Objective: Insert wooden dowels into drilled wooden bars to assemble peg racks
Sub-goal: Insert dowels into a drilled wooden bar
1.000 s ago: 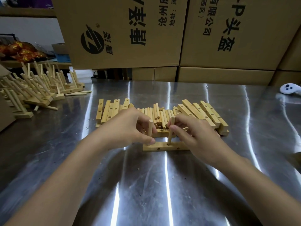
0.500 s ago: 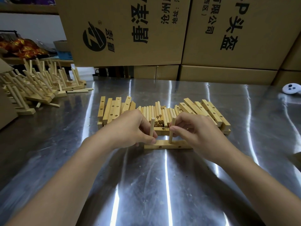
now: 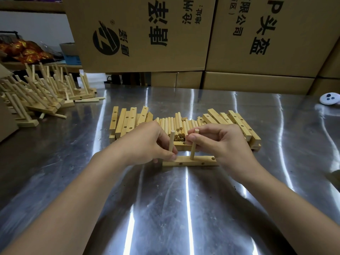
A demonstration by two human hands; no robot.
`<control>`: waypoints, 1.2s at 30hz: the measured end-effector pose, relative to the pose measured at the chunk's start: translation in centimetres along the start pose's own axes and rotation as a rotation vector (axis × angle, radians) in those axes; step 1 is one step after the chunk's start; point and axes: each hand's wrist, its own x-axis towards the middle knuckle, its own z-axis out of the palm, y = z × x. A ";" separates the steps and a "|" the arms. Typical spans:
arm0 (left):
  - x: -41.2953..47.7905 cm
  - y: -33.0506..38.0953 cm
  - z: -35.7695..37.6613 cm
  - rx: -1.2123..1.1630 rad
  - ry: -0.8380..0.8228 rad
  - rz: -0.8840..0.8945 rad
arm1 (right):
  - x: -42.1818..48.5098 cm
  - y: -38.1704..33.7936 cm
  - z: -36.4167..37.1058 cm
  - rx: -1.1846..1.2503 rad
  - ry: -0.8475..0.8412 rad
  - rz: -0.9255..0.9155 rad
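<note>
In the bar (image 3: 189, 161), two dowels (image 3: 194, 144) are being pinched upright, one each by the left fingers (image 3: 171, 156) and right fingers (image 3: 191, 138). One hole (image 3: 213, 158) beside the right fingers is being noted empty. Racks (image 3: 45, 109) are being noted far left; spare bars (image 3: 127, 120) behind are judged undone.

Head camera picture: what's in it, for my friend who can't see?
The left hand holds the left dowel and the right hand pinches the right dowel, both upright on a drilled bar on a metal table. Spare dowels lie behind; finished racks sit far left.
</note>
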 end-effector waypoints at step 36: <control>0.0 -0.2 0.2 0.002 0.034 -0.019 | 0.0 -0.6 -0.3 -0.071 -0.024 0.053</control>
